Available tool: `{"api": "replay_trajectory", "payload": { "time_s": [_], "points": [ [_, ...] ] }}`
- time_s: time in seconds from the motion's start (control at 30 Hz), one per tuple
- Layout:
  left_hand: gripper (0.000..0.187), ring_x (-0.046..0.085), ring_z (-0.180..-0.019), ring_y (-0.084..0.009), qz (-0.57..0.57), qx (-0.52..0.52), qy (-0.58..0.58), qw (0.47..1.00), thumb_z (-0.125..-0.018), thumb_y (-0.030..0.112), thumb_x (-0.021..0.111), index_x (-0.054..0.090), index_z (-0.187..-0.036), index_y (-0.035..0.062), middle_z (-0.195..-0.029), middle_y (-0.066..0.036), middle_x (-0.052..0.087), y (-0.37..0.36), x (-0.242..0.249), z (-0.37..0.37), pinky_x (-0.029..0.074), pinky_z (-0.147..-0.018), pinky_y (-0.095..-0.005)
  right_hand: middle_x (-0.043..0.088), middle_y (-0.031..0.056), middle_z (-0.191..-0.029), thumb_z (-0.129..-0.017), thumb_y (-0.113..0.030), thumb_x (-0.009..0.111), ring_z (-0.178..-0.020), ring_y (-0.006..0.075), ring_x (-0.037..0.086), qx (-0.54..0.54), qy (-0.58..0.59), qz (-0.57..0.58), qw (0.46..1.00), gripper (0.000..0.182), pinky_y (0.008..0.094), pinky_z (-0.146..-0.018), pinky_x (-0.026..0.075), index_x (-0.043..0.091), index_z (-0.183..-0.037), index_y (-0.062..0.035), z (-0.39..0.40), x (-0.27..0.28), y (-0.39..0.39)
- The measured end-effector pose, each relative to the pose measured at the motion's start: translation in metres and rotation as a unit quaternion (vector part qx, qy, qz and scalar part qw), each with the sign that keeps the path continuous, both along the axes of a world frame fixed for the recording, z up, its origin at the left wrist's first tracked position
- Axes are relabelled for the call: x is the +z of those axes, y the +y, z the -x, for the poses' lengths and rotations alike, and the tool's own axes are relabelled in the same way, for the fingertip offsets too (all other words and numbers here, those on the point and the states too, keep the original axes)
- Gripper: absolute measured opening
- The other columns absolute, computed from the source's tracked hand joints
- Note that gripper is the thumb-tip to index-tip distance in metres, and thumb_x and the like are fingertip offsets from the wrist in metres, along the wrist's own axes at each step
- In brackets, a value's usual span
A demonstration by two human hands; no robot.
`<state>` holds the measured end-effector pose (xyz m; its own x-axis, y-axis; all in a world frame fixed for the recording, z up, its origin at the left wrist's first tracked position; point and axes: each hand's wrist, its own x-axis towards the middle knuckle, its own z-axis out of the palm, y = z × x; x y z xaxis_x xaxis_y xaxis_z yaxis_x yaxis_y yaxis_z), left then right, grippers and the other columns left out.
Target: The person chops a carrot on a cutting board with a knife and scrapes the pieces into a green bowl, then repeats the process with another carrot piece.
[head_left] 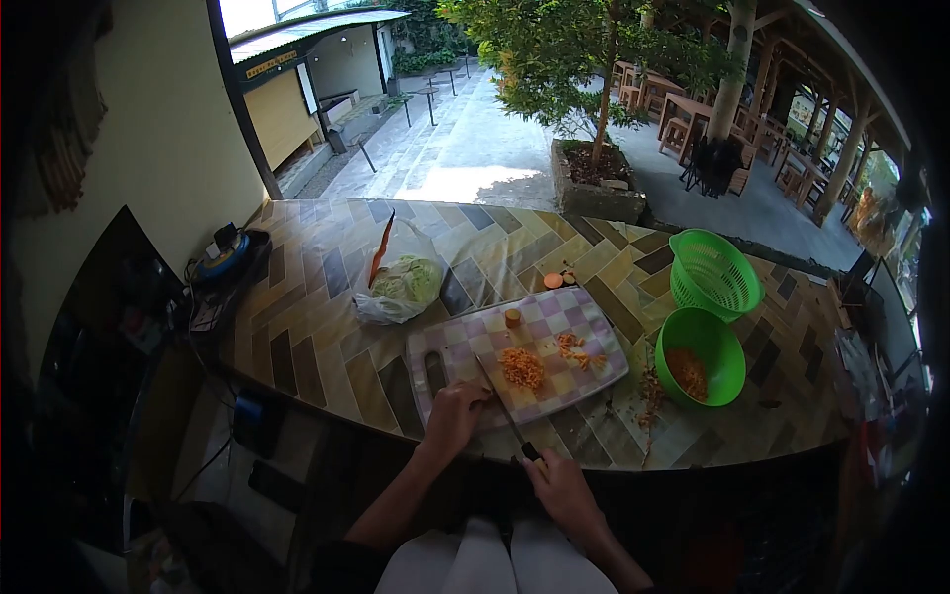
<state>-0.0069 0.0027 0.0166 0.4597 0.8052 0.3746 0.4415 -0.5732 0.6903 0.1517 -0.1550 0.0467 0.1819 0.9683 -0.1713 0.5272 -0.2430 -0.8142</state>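
My right hand (562, 487) grips the black handle of a knife (502, 404), whose blade slants up and left over the cutting board. Close to the blade, my left hand (455, 416) rests at the checkered board's near left part with its fingers curled together; whatever they may hold is hidden. On the cutting board (460, 346) lies a heap of finely cut carrot (522, 367), with a smaller scatter of carrot strips (576, 350) to its right. A short carrot stub (512, 318) stands near the far edge.
Right of the board sits a green bowl (734, 358) with shredded carrot inside, and behind it a green colander (717, 272). Peel scraps (649, 391) lie beside the bowl. A plastic bag with cabbage (418, 280) and a long carrot (381, 252) are at back left. Carrot ends (553, 281) lie beyond the board.
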Motion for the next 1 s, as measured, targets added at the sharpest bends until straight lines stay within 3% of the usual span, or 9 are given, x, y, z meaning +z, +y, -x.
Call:
{"api": "replay_trajectory", "payload": {
  "time_s": [0.23, 0.53, 1.0],
  "points": [
    [0.019, 0.064, -0.097, -0.0331, -0.033, 0.093, 0.006, 0.995, -0.076, -0.002, 0.064, 0.072, -0.093, -0.002, -0.1, -0.015, 0.071, -0.008, -0.009, -0.012, 0.052, -0.088, -0.0403, 0.062, 0.0271, -0.074, -0.098, -0.027, 0.056, -0.075, 0.0474, 0.061, -0.014, -0.032, -0.063, 0.997, 0.031, 0.0527, -0.064, 0.045, 0.054, -0.089, 0.0035, -0.002, -0.008, 0.014],
    [0.027, 0.064, -0.098, -0.0302, -0.02, 0.089, -0.046, 0.995, -0.075, -0.002, 0.07, 0.074, -0.101, 0.0006, -0.102, -0.014, 0.072, -0.008, -0.005, -0.001, 0.052, -0.088, -0.0374, 0.061, 0.0269, -0.072, -0.098, -0.027, 0.055, -0.072, 0.0476, 0.061, -0.01, -0.043, -0.055, 0.998, 0.03, 0.0535, -0.061, 0.045, 0.053, -0.09, 0.0018, -0.003, -0.008, 0.005],
    [0.015, 0.065, -0.093, -0.0286, -0.038, 0.065, -0.03, 0.997, -0.074, 0.0, 0.072, 0.074, -0.089, 0.0003, -0.094, -0.011, 0.073, -0.001, -0.012, 0.0, 0.053, -0.085, -0.0371, 0.06, 0.0252, -0.069, -0.099, -0.025, 0.055, -0.069, 0.0462, 0.061, 0.013, -0.066, -0.038, 0.997, 0.029, 0.0522, -0.059, 0.044, 0.052, -0.089, 0.0024, -0.003, -0.002, 0.008]
  ]
}}
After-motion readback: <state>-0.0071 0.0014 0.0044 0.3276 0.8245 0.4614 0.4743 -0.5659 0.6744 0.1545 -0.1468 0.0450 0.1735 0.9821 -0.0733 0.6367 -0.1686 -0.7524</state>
